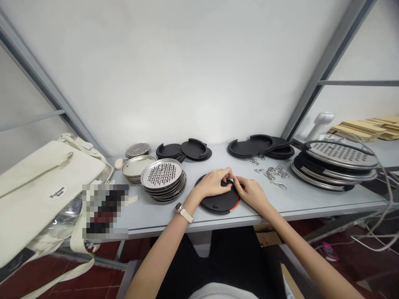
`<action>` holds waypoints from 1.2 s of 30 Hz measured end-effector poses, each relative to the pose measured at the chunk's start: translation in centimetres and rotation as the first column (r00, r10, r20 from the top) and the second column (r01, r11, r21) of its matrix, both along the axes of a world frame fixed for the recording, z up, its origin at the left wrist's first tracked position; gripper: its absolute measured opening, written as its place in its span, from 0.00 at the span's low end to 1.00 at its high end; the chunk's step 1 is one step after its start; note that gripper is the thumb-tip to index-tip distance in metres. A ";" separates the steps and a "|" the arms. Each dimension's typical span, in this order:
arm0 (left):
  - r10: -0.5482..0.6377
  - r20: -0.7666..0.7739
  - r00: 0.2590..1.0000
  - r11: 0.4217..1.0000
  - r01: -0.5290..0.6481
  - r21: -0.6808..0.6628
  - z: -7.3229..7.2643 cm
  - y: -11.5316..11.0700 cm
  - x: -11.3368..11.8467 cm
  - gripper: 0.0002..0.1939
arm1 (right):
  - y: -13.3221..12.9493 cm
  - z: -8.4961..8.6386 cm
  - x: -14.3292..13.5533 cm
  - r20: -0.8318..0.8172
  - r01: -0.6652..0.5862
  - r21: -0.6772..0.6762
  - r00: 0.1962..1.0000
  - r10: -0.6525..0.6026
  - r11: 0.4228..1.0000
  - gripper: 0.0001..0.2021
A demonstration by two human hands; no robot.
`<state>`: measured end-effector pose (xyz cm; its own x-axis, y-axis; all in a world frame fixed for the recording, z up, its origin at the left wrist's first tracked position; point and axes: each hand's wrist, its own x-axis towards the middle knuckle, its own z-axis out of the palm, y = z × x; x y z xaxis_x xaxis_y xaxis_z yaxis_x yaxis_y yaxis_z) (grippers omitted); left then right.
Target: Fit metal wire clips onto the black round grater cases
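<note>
A round black disc [215,203] lies flat on the table in front of me, a strip of red and yellow showing along its right edge. My left hand [216,181] reaches over the disc, fingers curled down near its far right edge. At the same spot my right hand [250,192] comes in from the right, its fingertips pressed together against the left hand's. Whatever small thing is between the fingertips is hidden. To the right lies a pile of small metal snap hooks [277,172]. Left of the disc stands a stack of round metal graters [162,176].
Behind are black round holders on the left [195,149] and right [252,146]. A tall stack of handled graters [339,155] stands at right. Shallow round metal plates [137,167] sit left. A cream bag [50,178] covers the left end; white cables [388,187] hang right.
</note>
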<state>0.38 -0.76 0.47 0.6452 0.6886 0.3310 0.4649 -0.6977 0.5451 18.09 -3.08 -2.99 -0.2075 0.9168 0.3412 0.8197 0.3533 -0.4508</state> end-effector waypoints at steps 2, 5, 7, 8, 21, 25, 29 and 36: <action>-0.013 0.016 1.000 1.000 0.013 0.002 0.0 0.0 0.0 0.09 | 0.0 -0.1 0.0 0.005 0.012 0.017 1.000 -0.012 1.000 0.18; -0.023 0.021 1.000 1.000 0.023 0.005 0.0 0.0 0.0 0.09 | 0.1 -0.1 0.0 0.012 0.025 0.034 1.000 -0.025 0.999 0.18; -0.020 0.011 1.000 1.000 0.020 -0.004 0.1 -0.1 0.0 0.09 | 0.1 -0.1 0.0 0.015 0.030 0.039 0.999 -0.030 0.999 0.18; -0.017 0.006 1.000 1.000 0.017 -0.009 0.1 -0.1 0.0 0.09 | 0.1 -0.1 0.0 0.016 0.032 0.042 0.999 -0.032 0.999 0.18; -0.027 -0.003 1.000 1.000 0.027 -0.002 0.3 -0.2 0.2 0.07 | 0.0 0.0 0.3 -0.144 0.153 0.121 0.980 -0.135 0.981 0.22; -0.025 -0.027 0.999 0.998 0.026 0.049 0.2 -0.2 0.2 0.06 | 0.2 0.2 0.5 -0.215 0.125 0.082 0.971 -0.105 0.989 0.23; -0.025 -0.023 0.999 0.997 0.026 0.069 0.1 -0.2 0.1 0.06 | 0.5 0.0 0.4 -0.151 0.055 0.025 0.987 -0.050 0.998 0.22; 0.001 -0.051 0.999 0.999 0.002 0.050 0.1 -0.3 0.0 0.09 | 0.6 -0.4 0.5 0.007 -0.022 -0.036 1.000 0.022 0.999 0.18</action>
